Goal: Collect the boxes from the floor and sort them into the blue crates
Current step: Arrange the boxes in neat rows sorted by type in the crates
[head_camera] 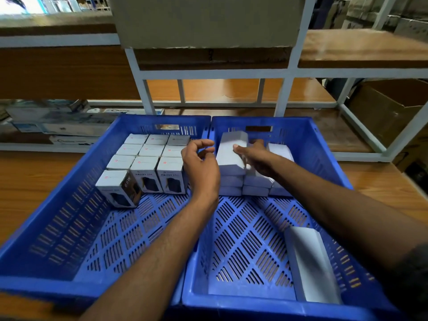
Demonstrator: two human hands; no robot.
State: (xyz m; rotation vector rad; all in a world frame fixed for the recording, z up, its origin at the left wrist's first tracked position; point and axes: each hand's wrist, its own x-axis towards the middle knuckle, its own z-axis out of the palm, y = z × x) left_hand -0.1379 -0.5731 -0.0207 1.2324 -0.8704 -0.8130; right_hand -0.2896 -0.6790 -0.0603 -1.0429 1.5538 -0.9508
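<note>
The right hand (257,158) had its thumb pressed on the top face of a white box (231,151), with the fingers curled round its right side, gripping it. The box was at the top of the stack of white boxes (257,183), against the far wall of the right crate (312,140) and toward its far-left corner. Its long axis ran from the near edge to the far edge, and whether it already lay flat could not be told. The left hand (201,167) hovered just left of the box, over the walls where the left crate (69,290) met the right, its fingers loosely curled and holding nothing. It was nearest the box's free left side, so steadying the box there would probably fall to it. Another white box (310,262) lay in the right crate's near-right corner, well apart.
</note>
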